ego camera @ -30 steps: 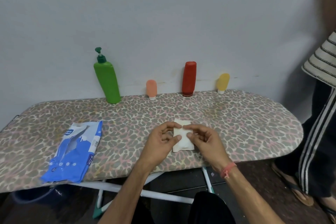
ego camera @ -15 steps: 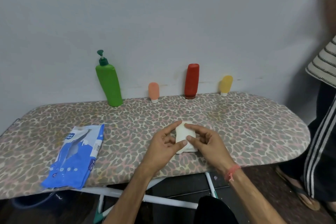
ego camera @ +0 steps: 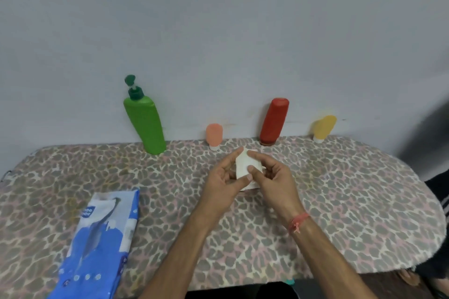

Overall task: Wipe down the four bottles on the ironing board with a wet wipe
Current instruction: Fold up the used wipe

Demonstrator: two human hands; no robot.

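**Around the board**

A blue and white wipes packet (ego camera: 97, 243) lay flat near the left front. Behind stood a plain pale grey wall (ego camera: 218, 31). At the far right edge, part of a bystander (ego camera: 437, 192) in dark, white-striped clothing showed, with a sandalled foot (ego camera: 410, 277) below.

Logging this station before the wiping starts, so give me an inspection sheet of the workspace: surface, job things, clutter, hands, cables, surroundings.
Surface: ironing board with a leopard-print cover, set against the wall.
Job's things: green pump bottle, small orange bottle, red bottle and small yellow bottle stand in a row at the wall edge; folded white wet wipe held above the board.
Clutter: blue wipes pack lies on the board's near left.
Hands: left hand and right hand both pinch the wipe.
Cables: nothing seen.
Surroundings: plain grey wall; another person's dark clothing at the right edge.
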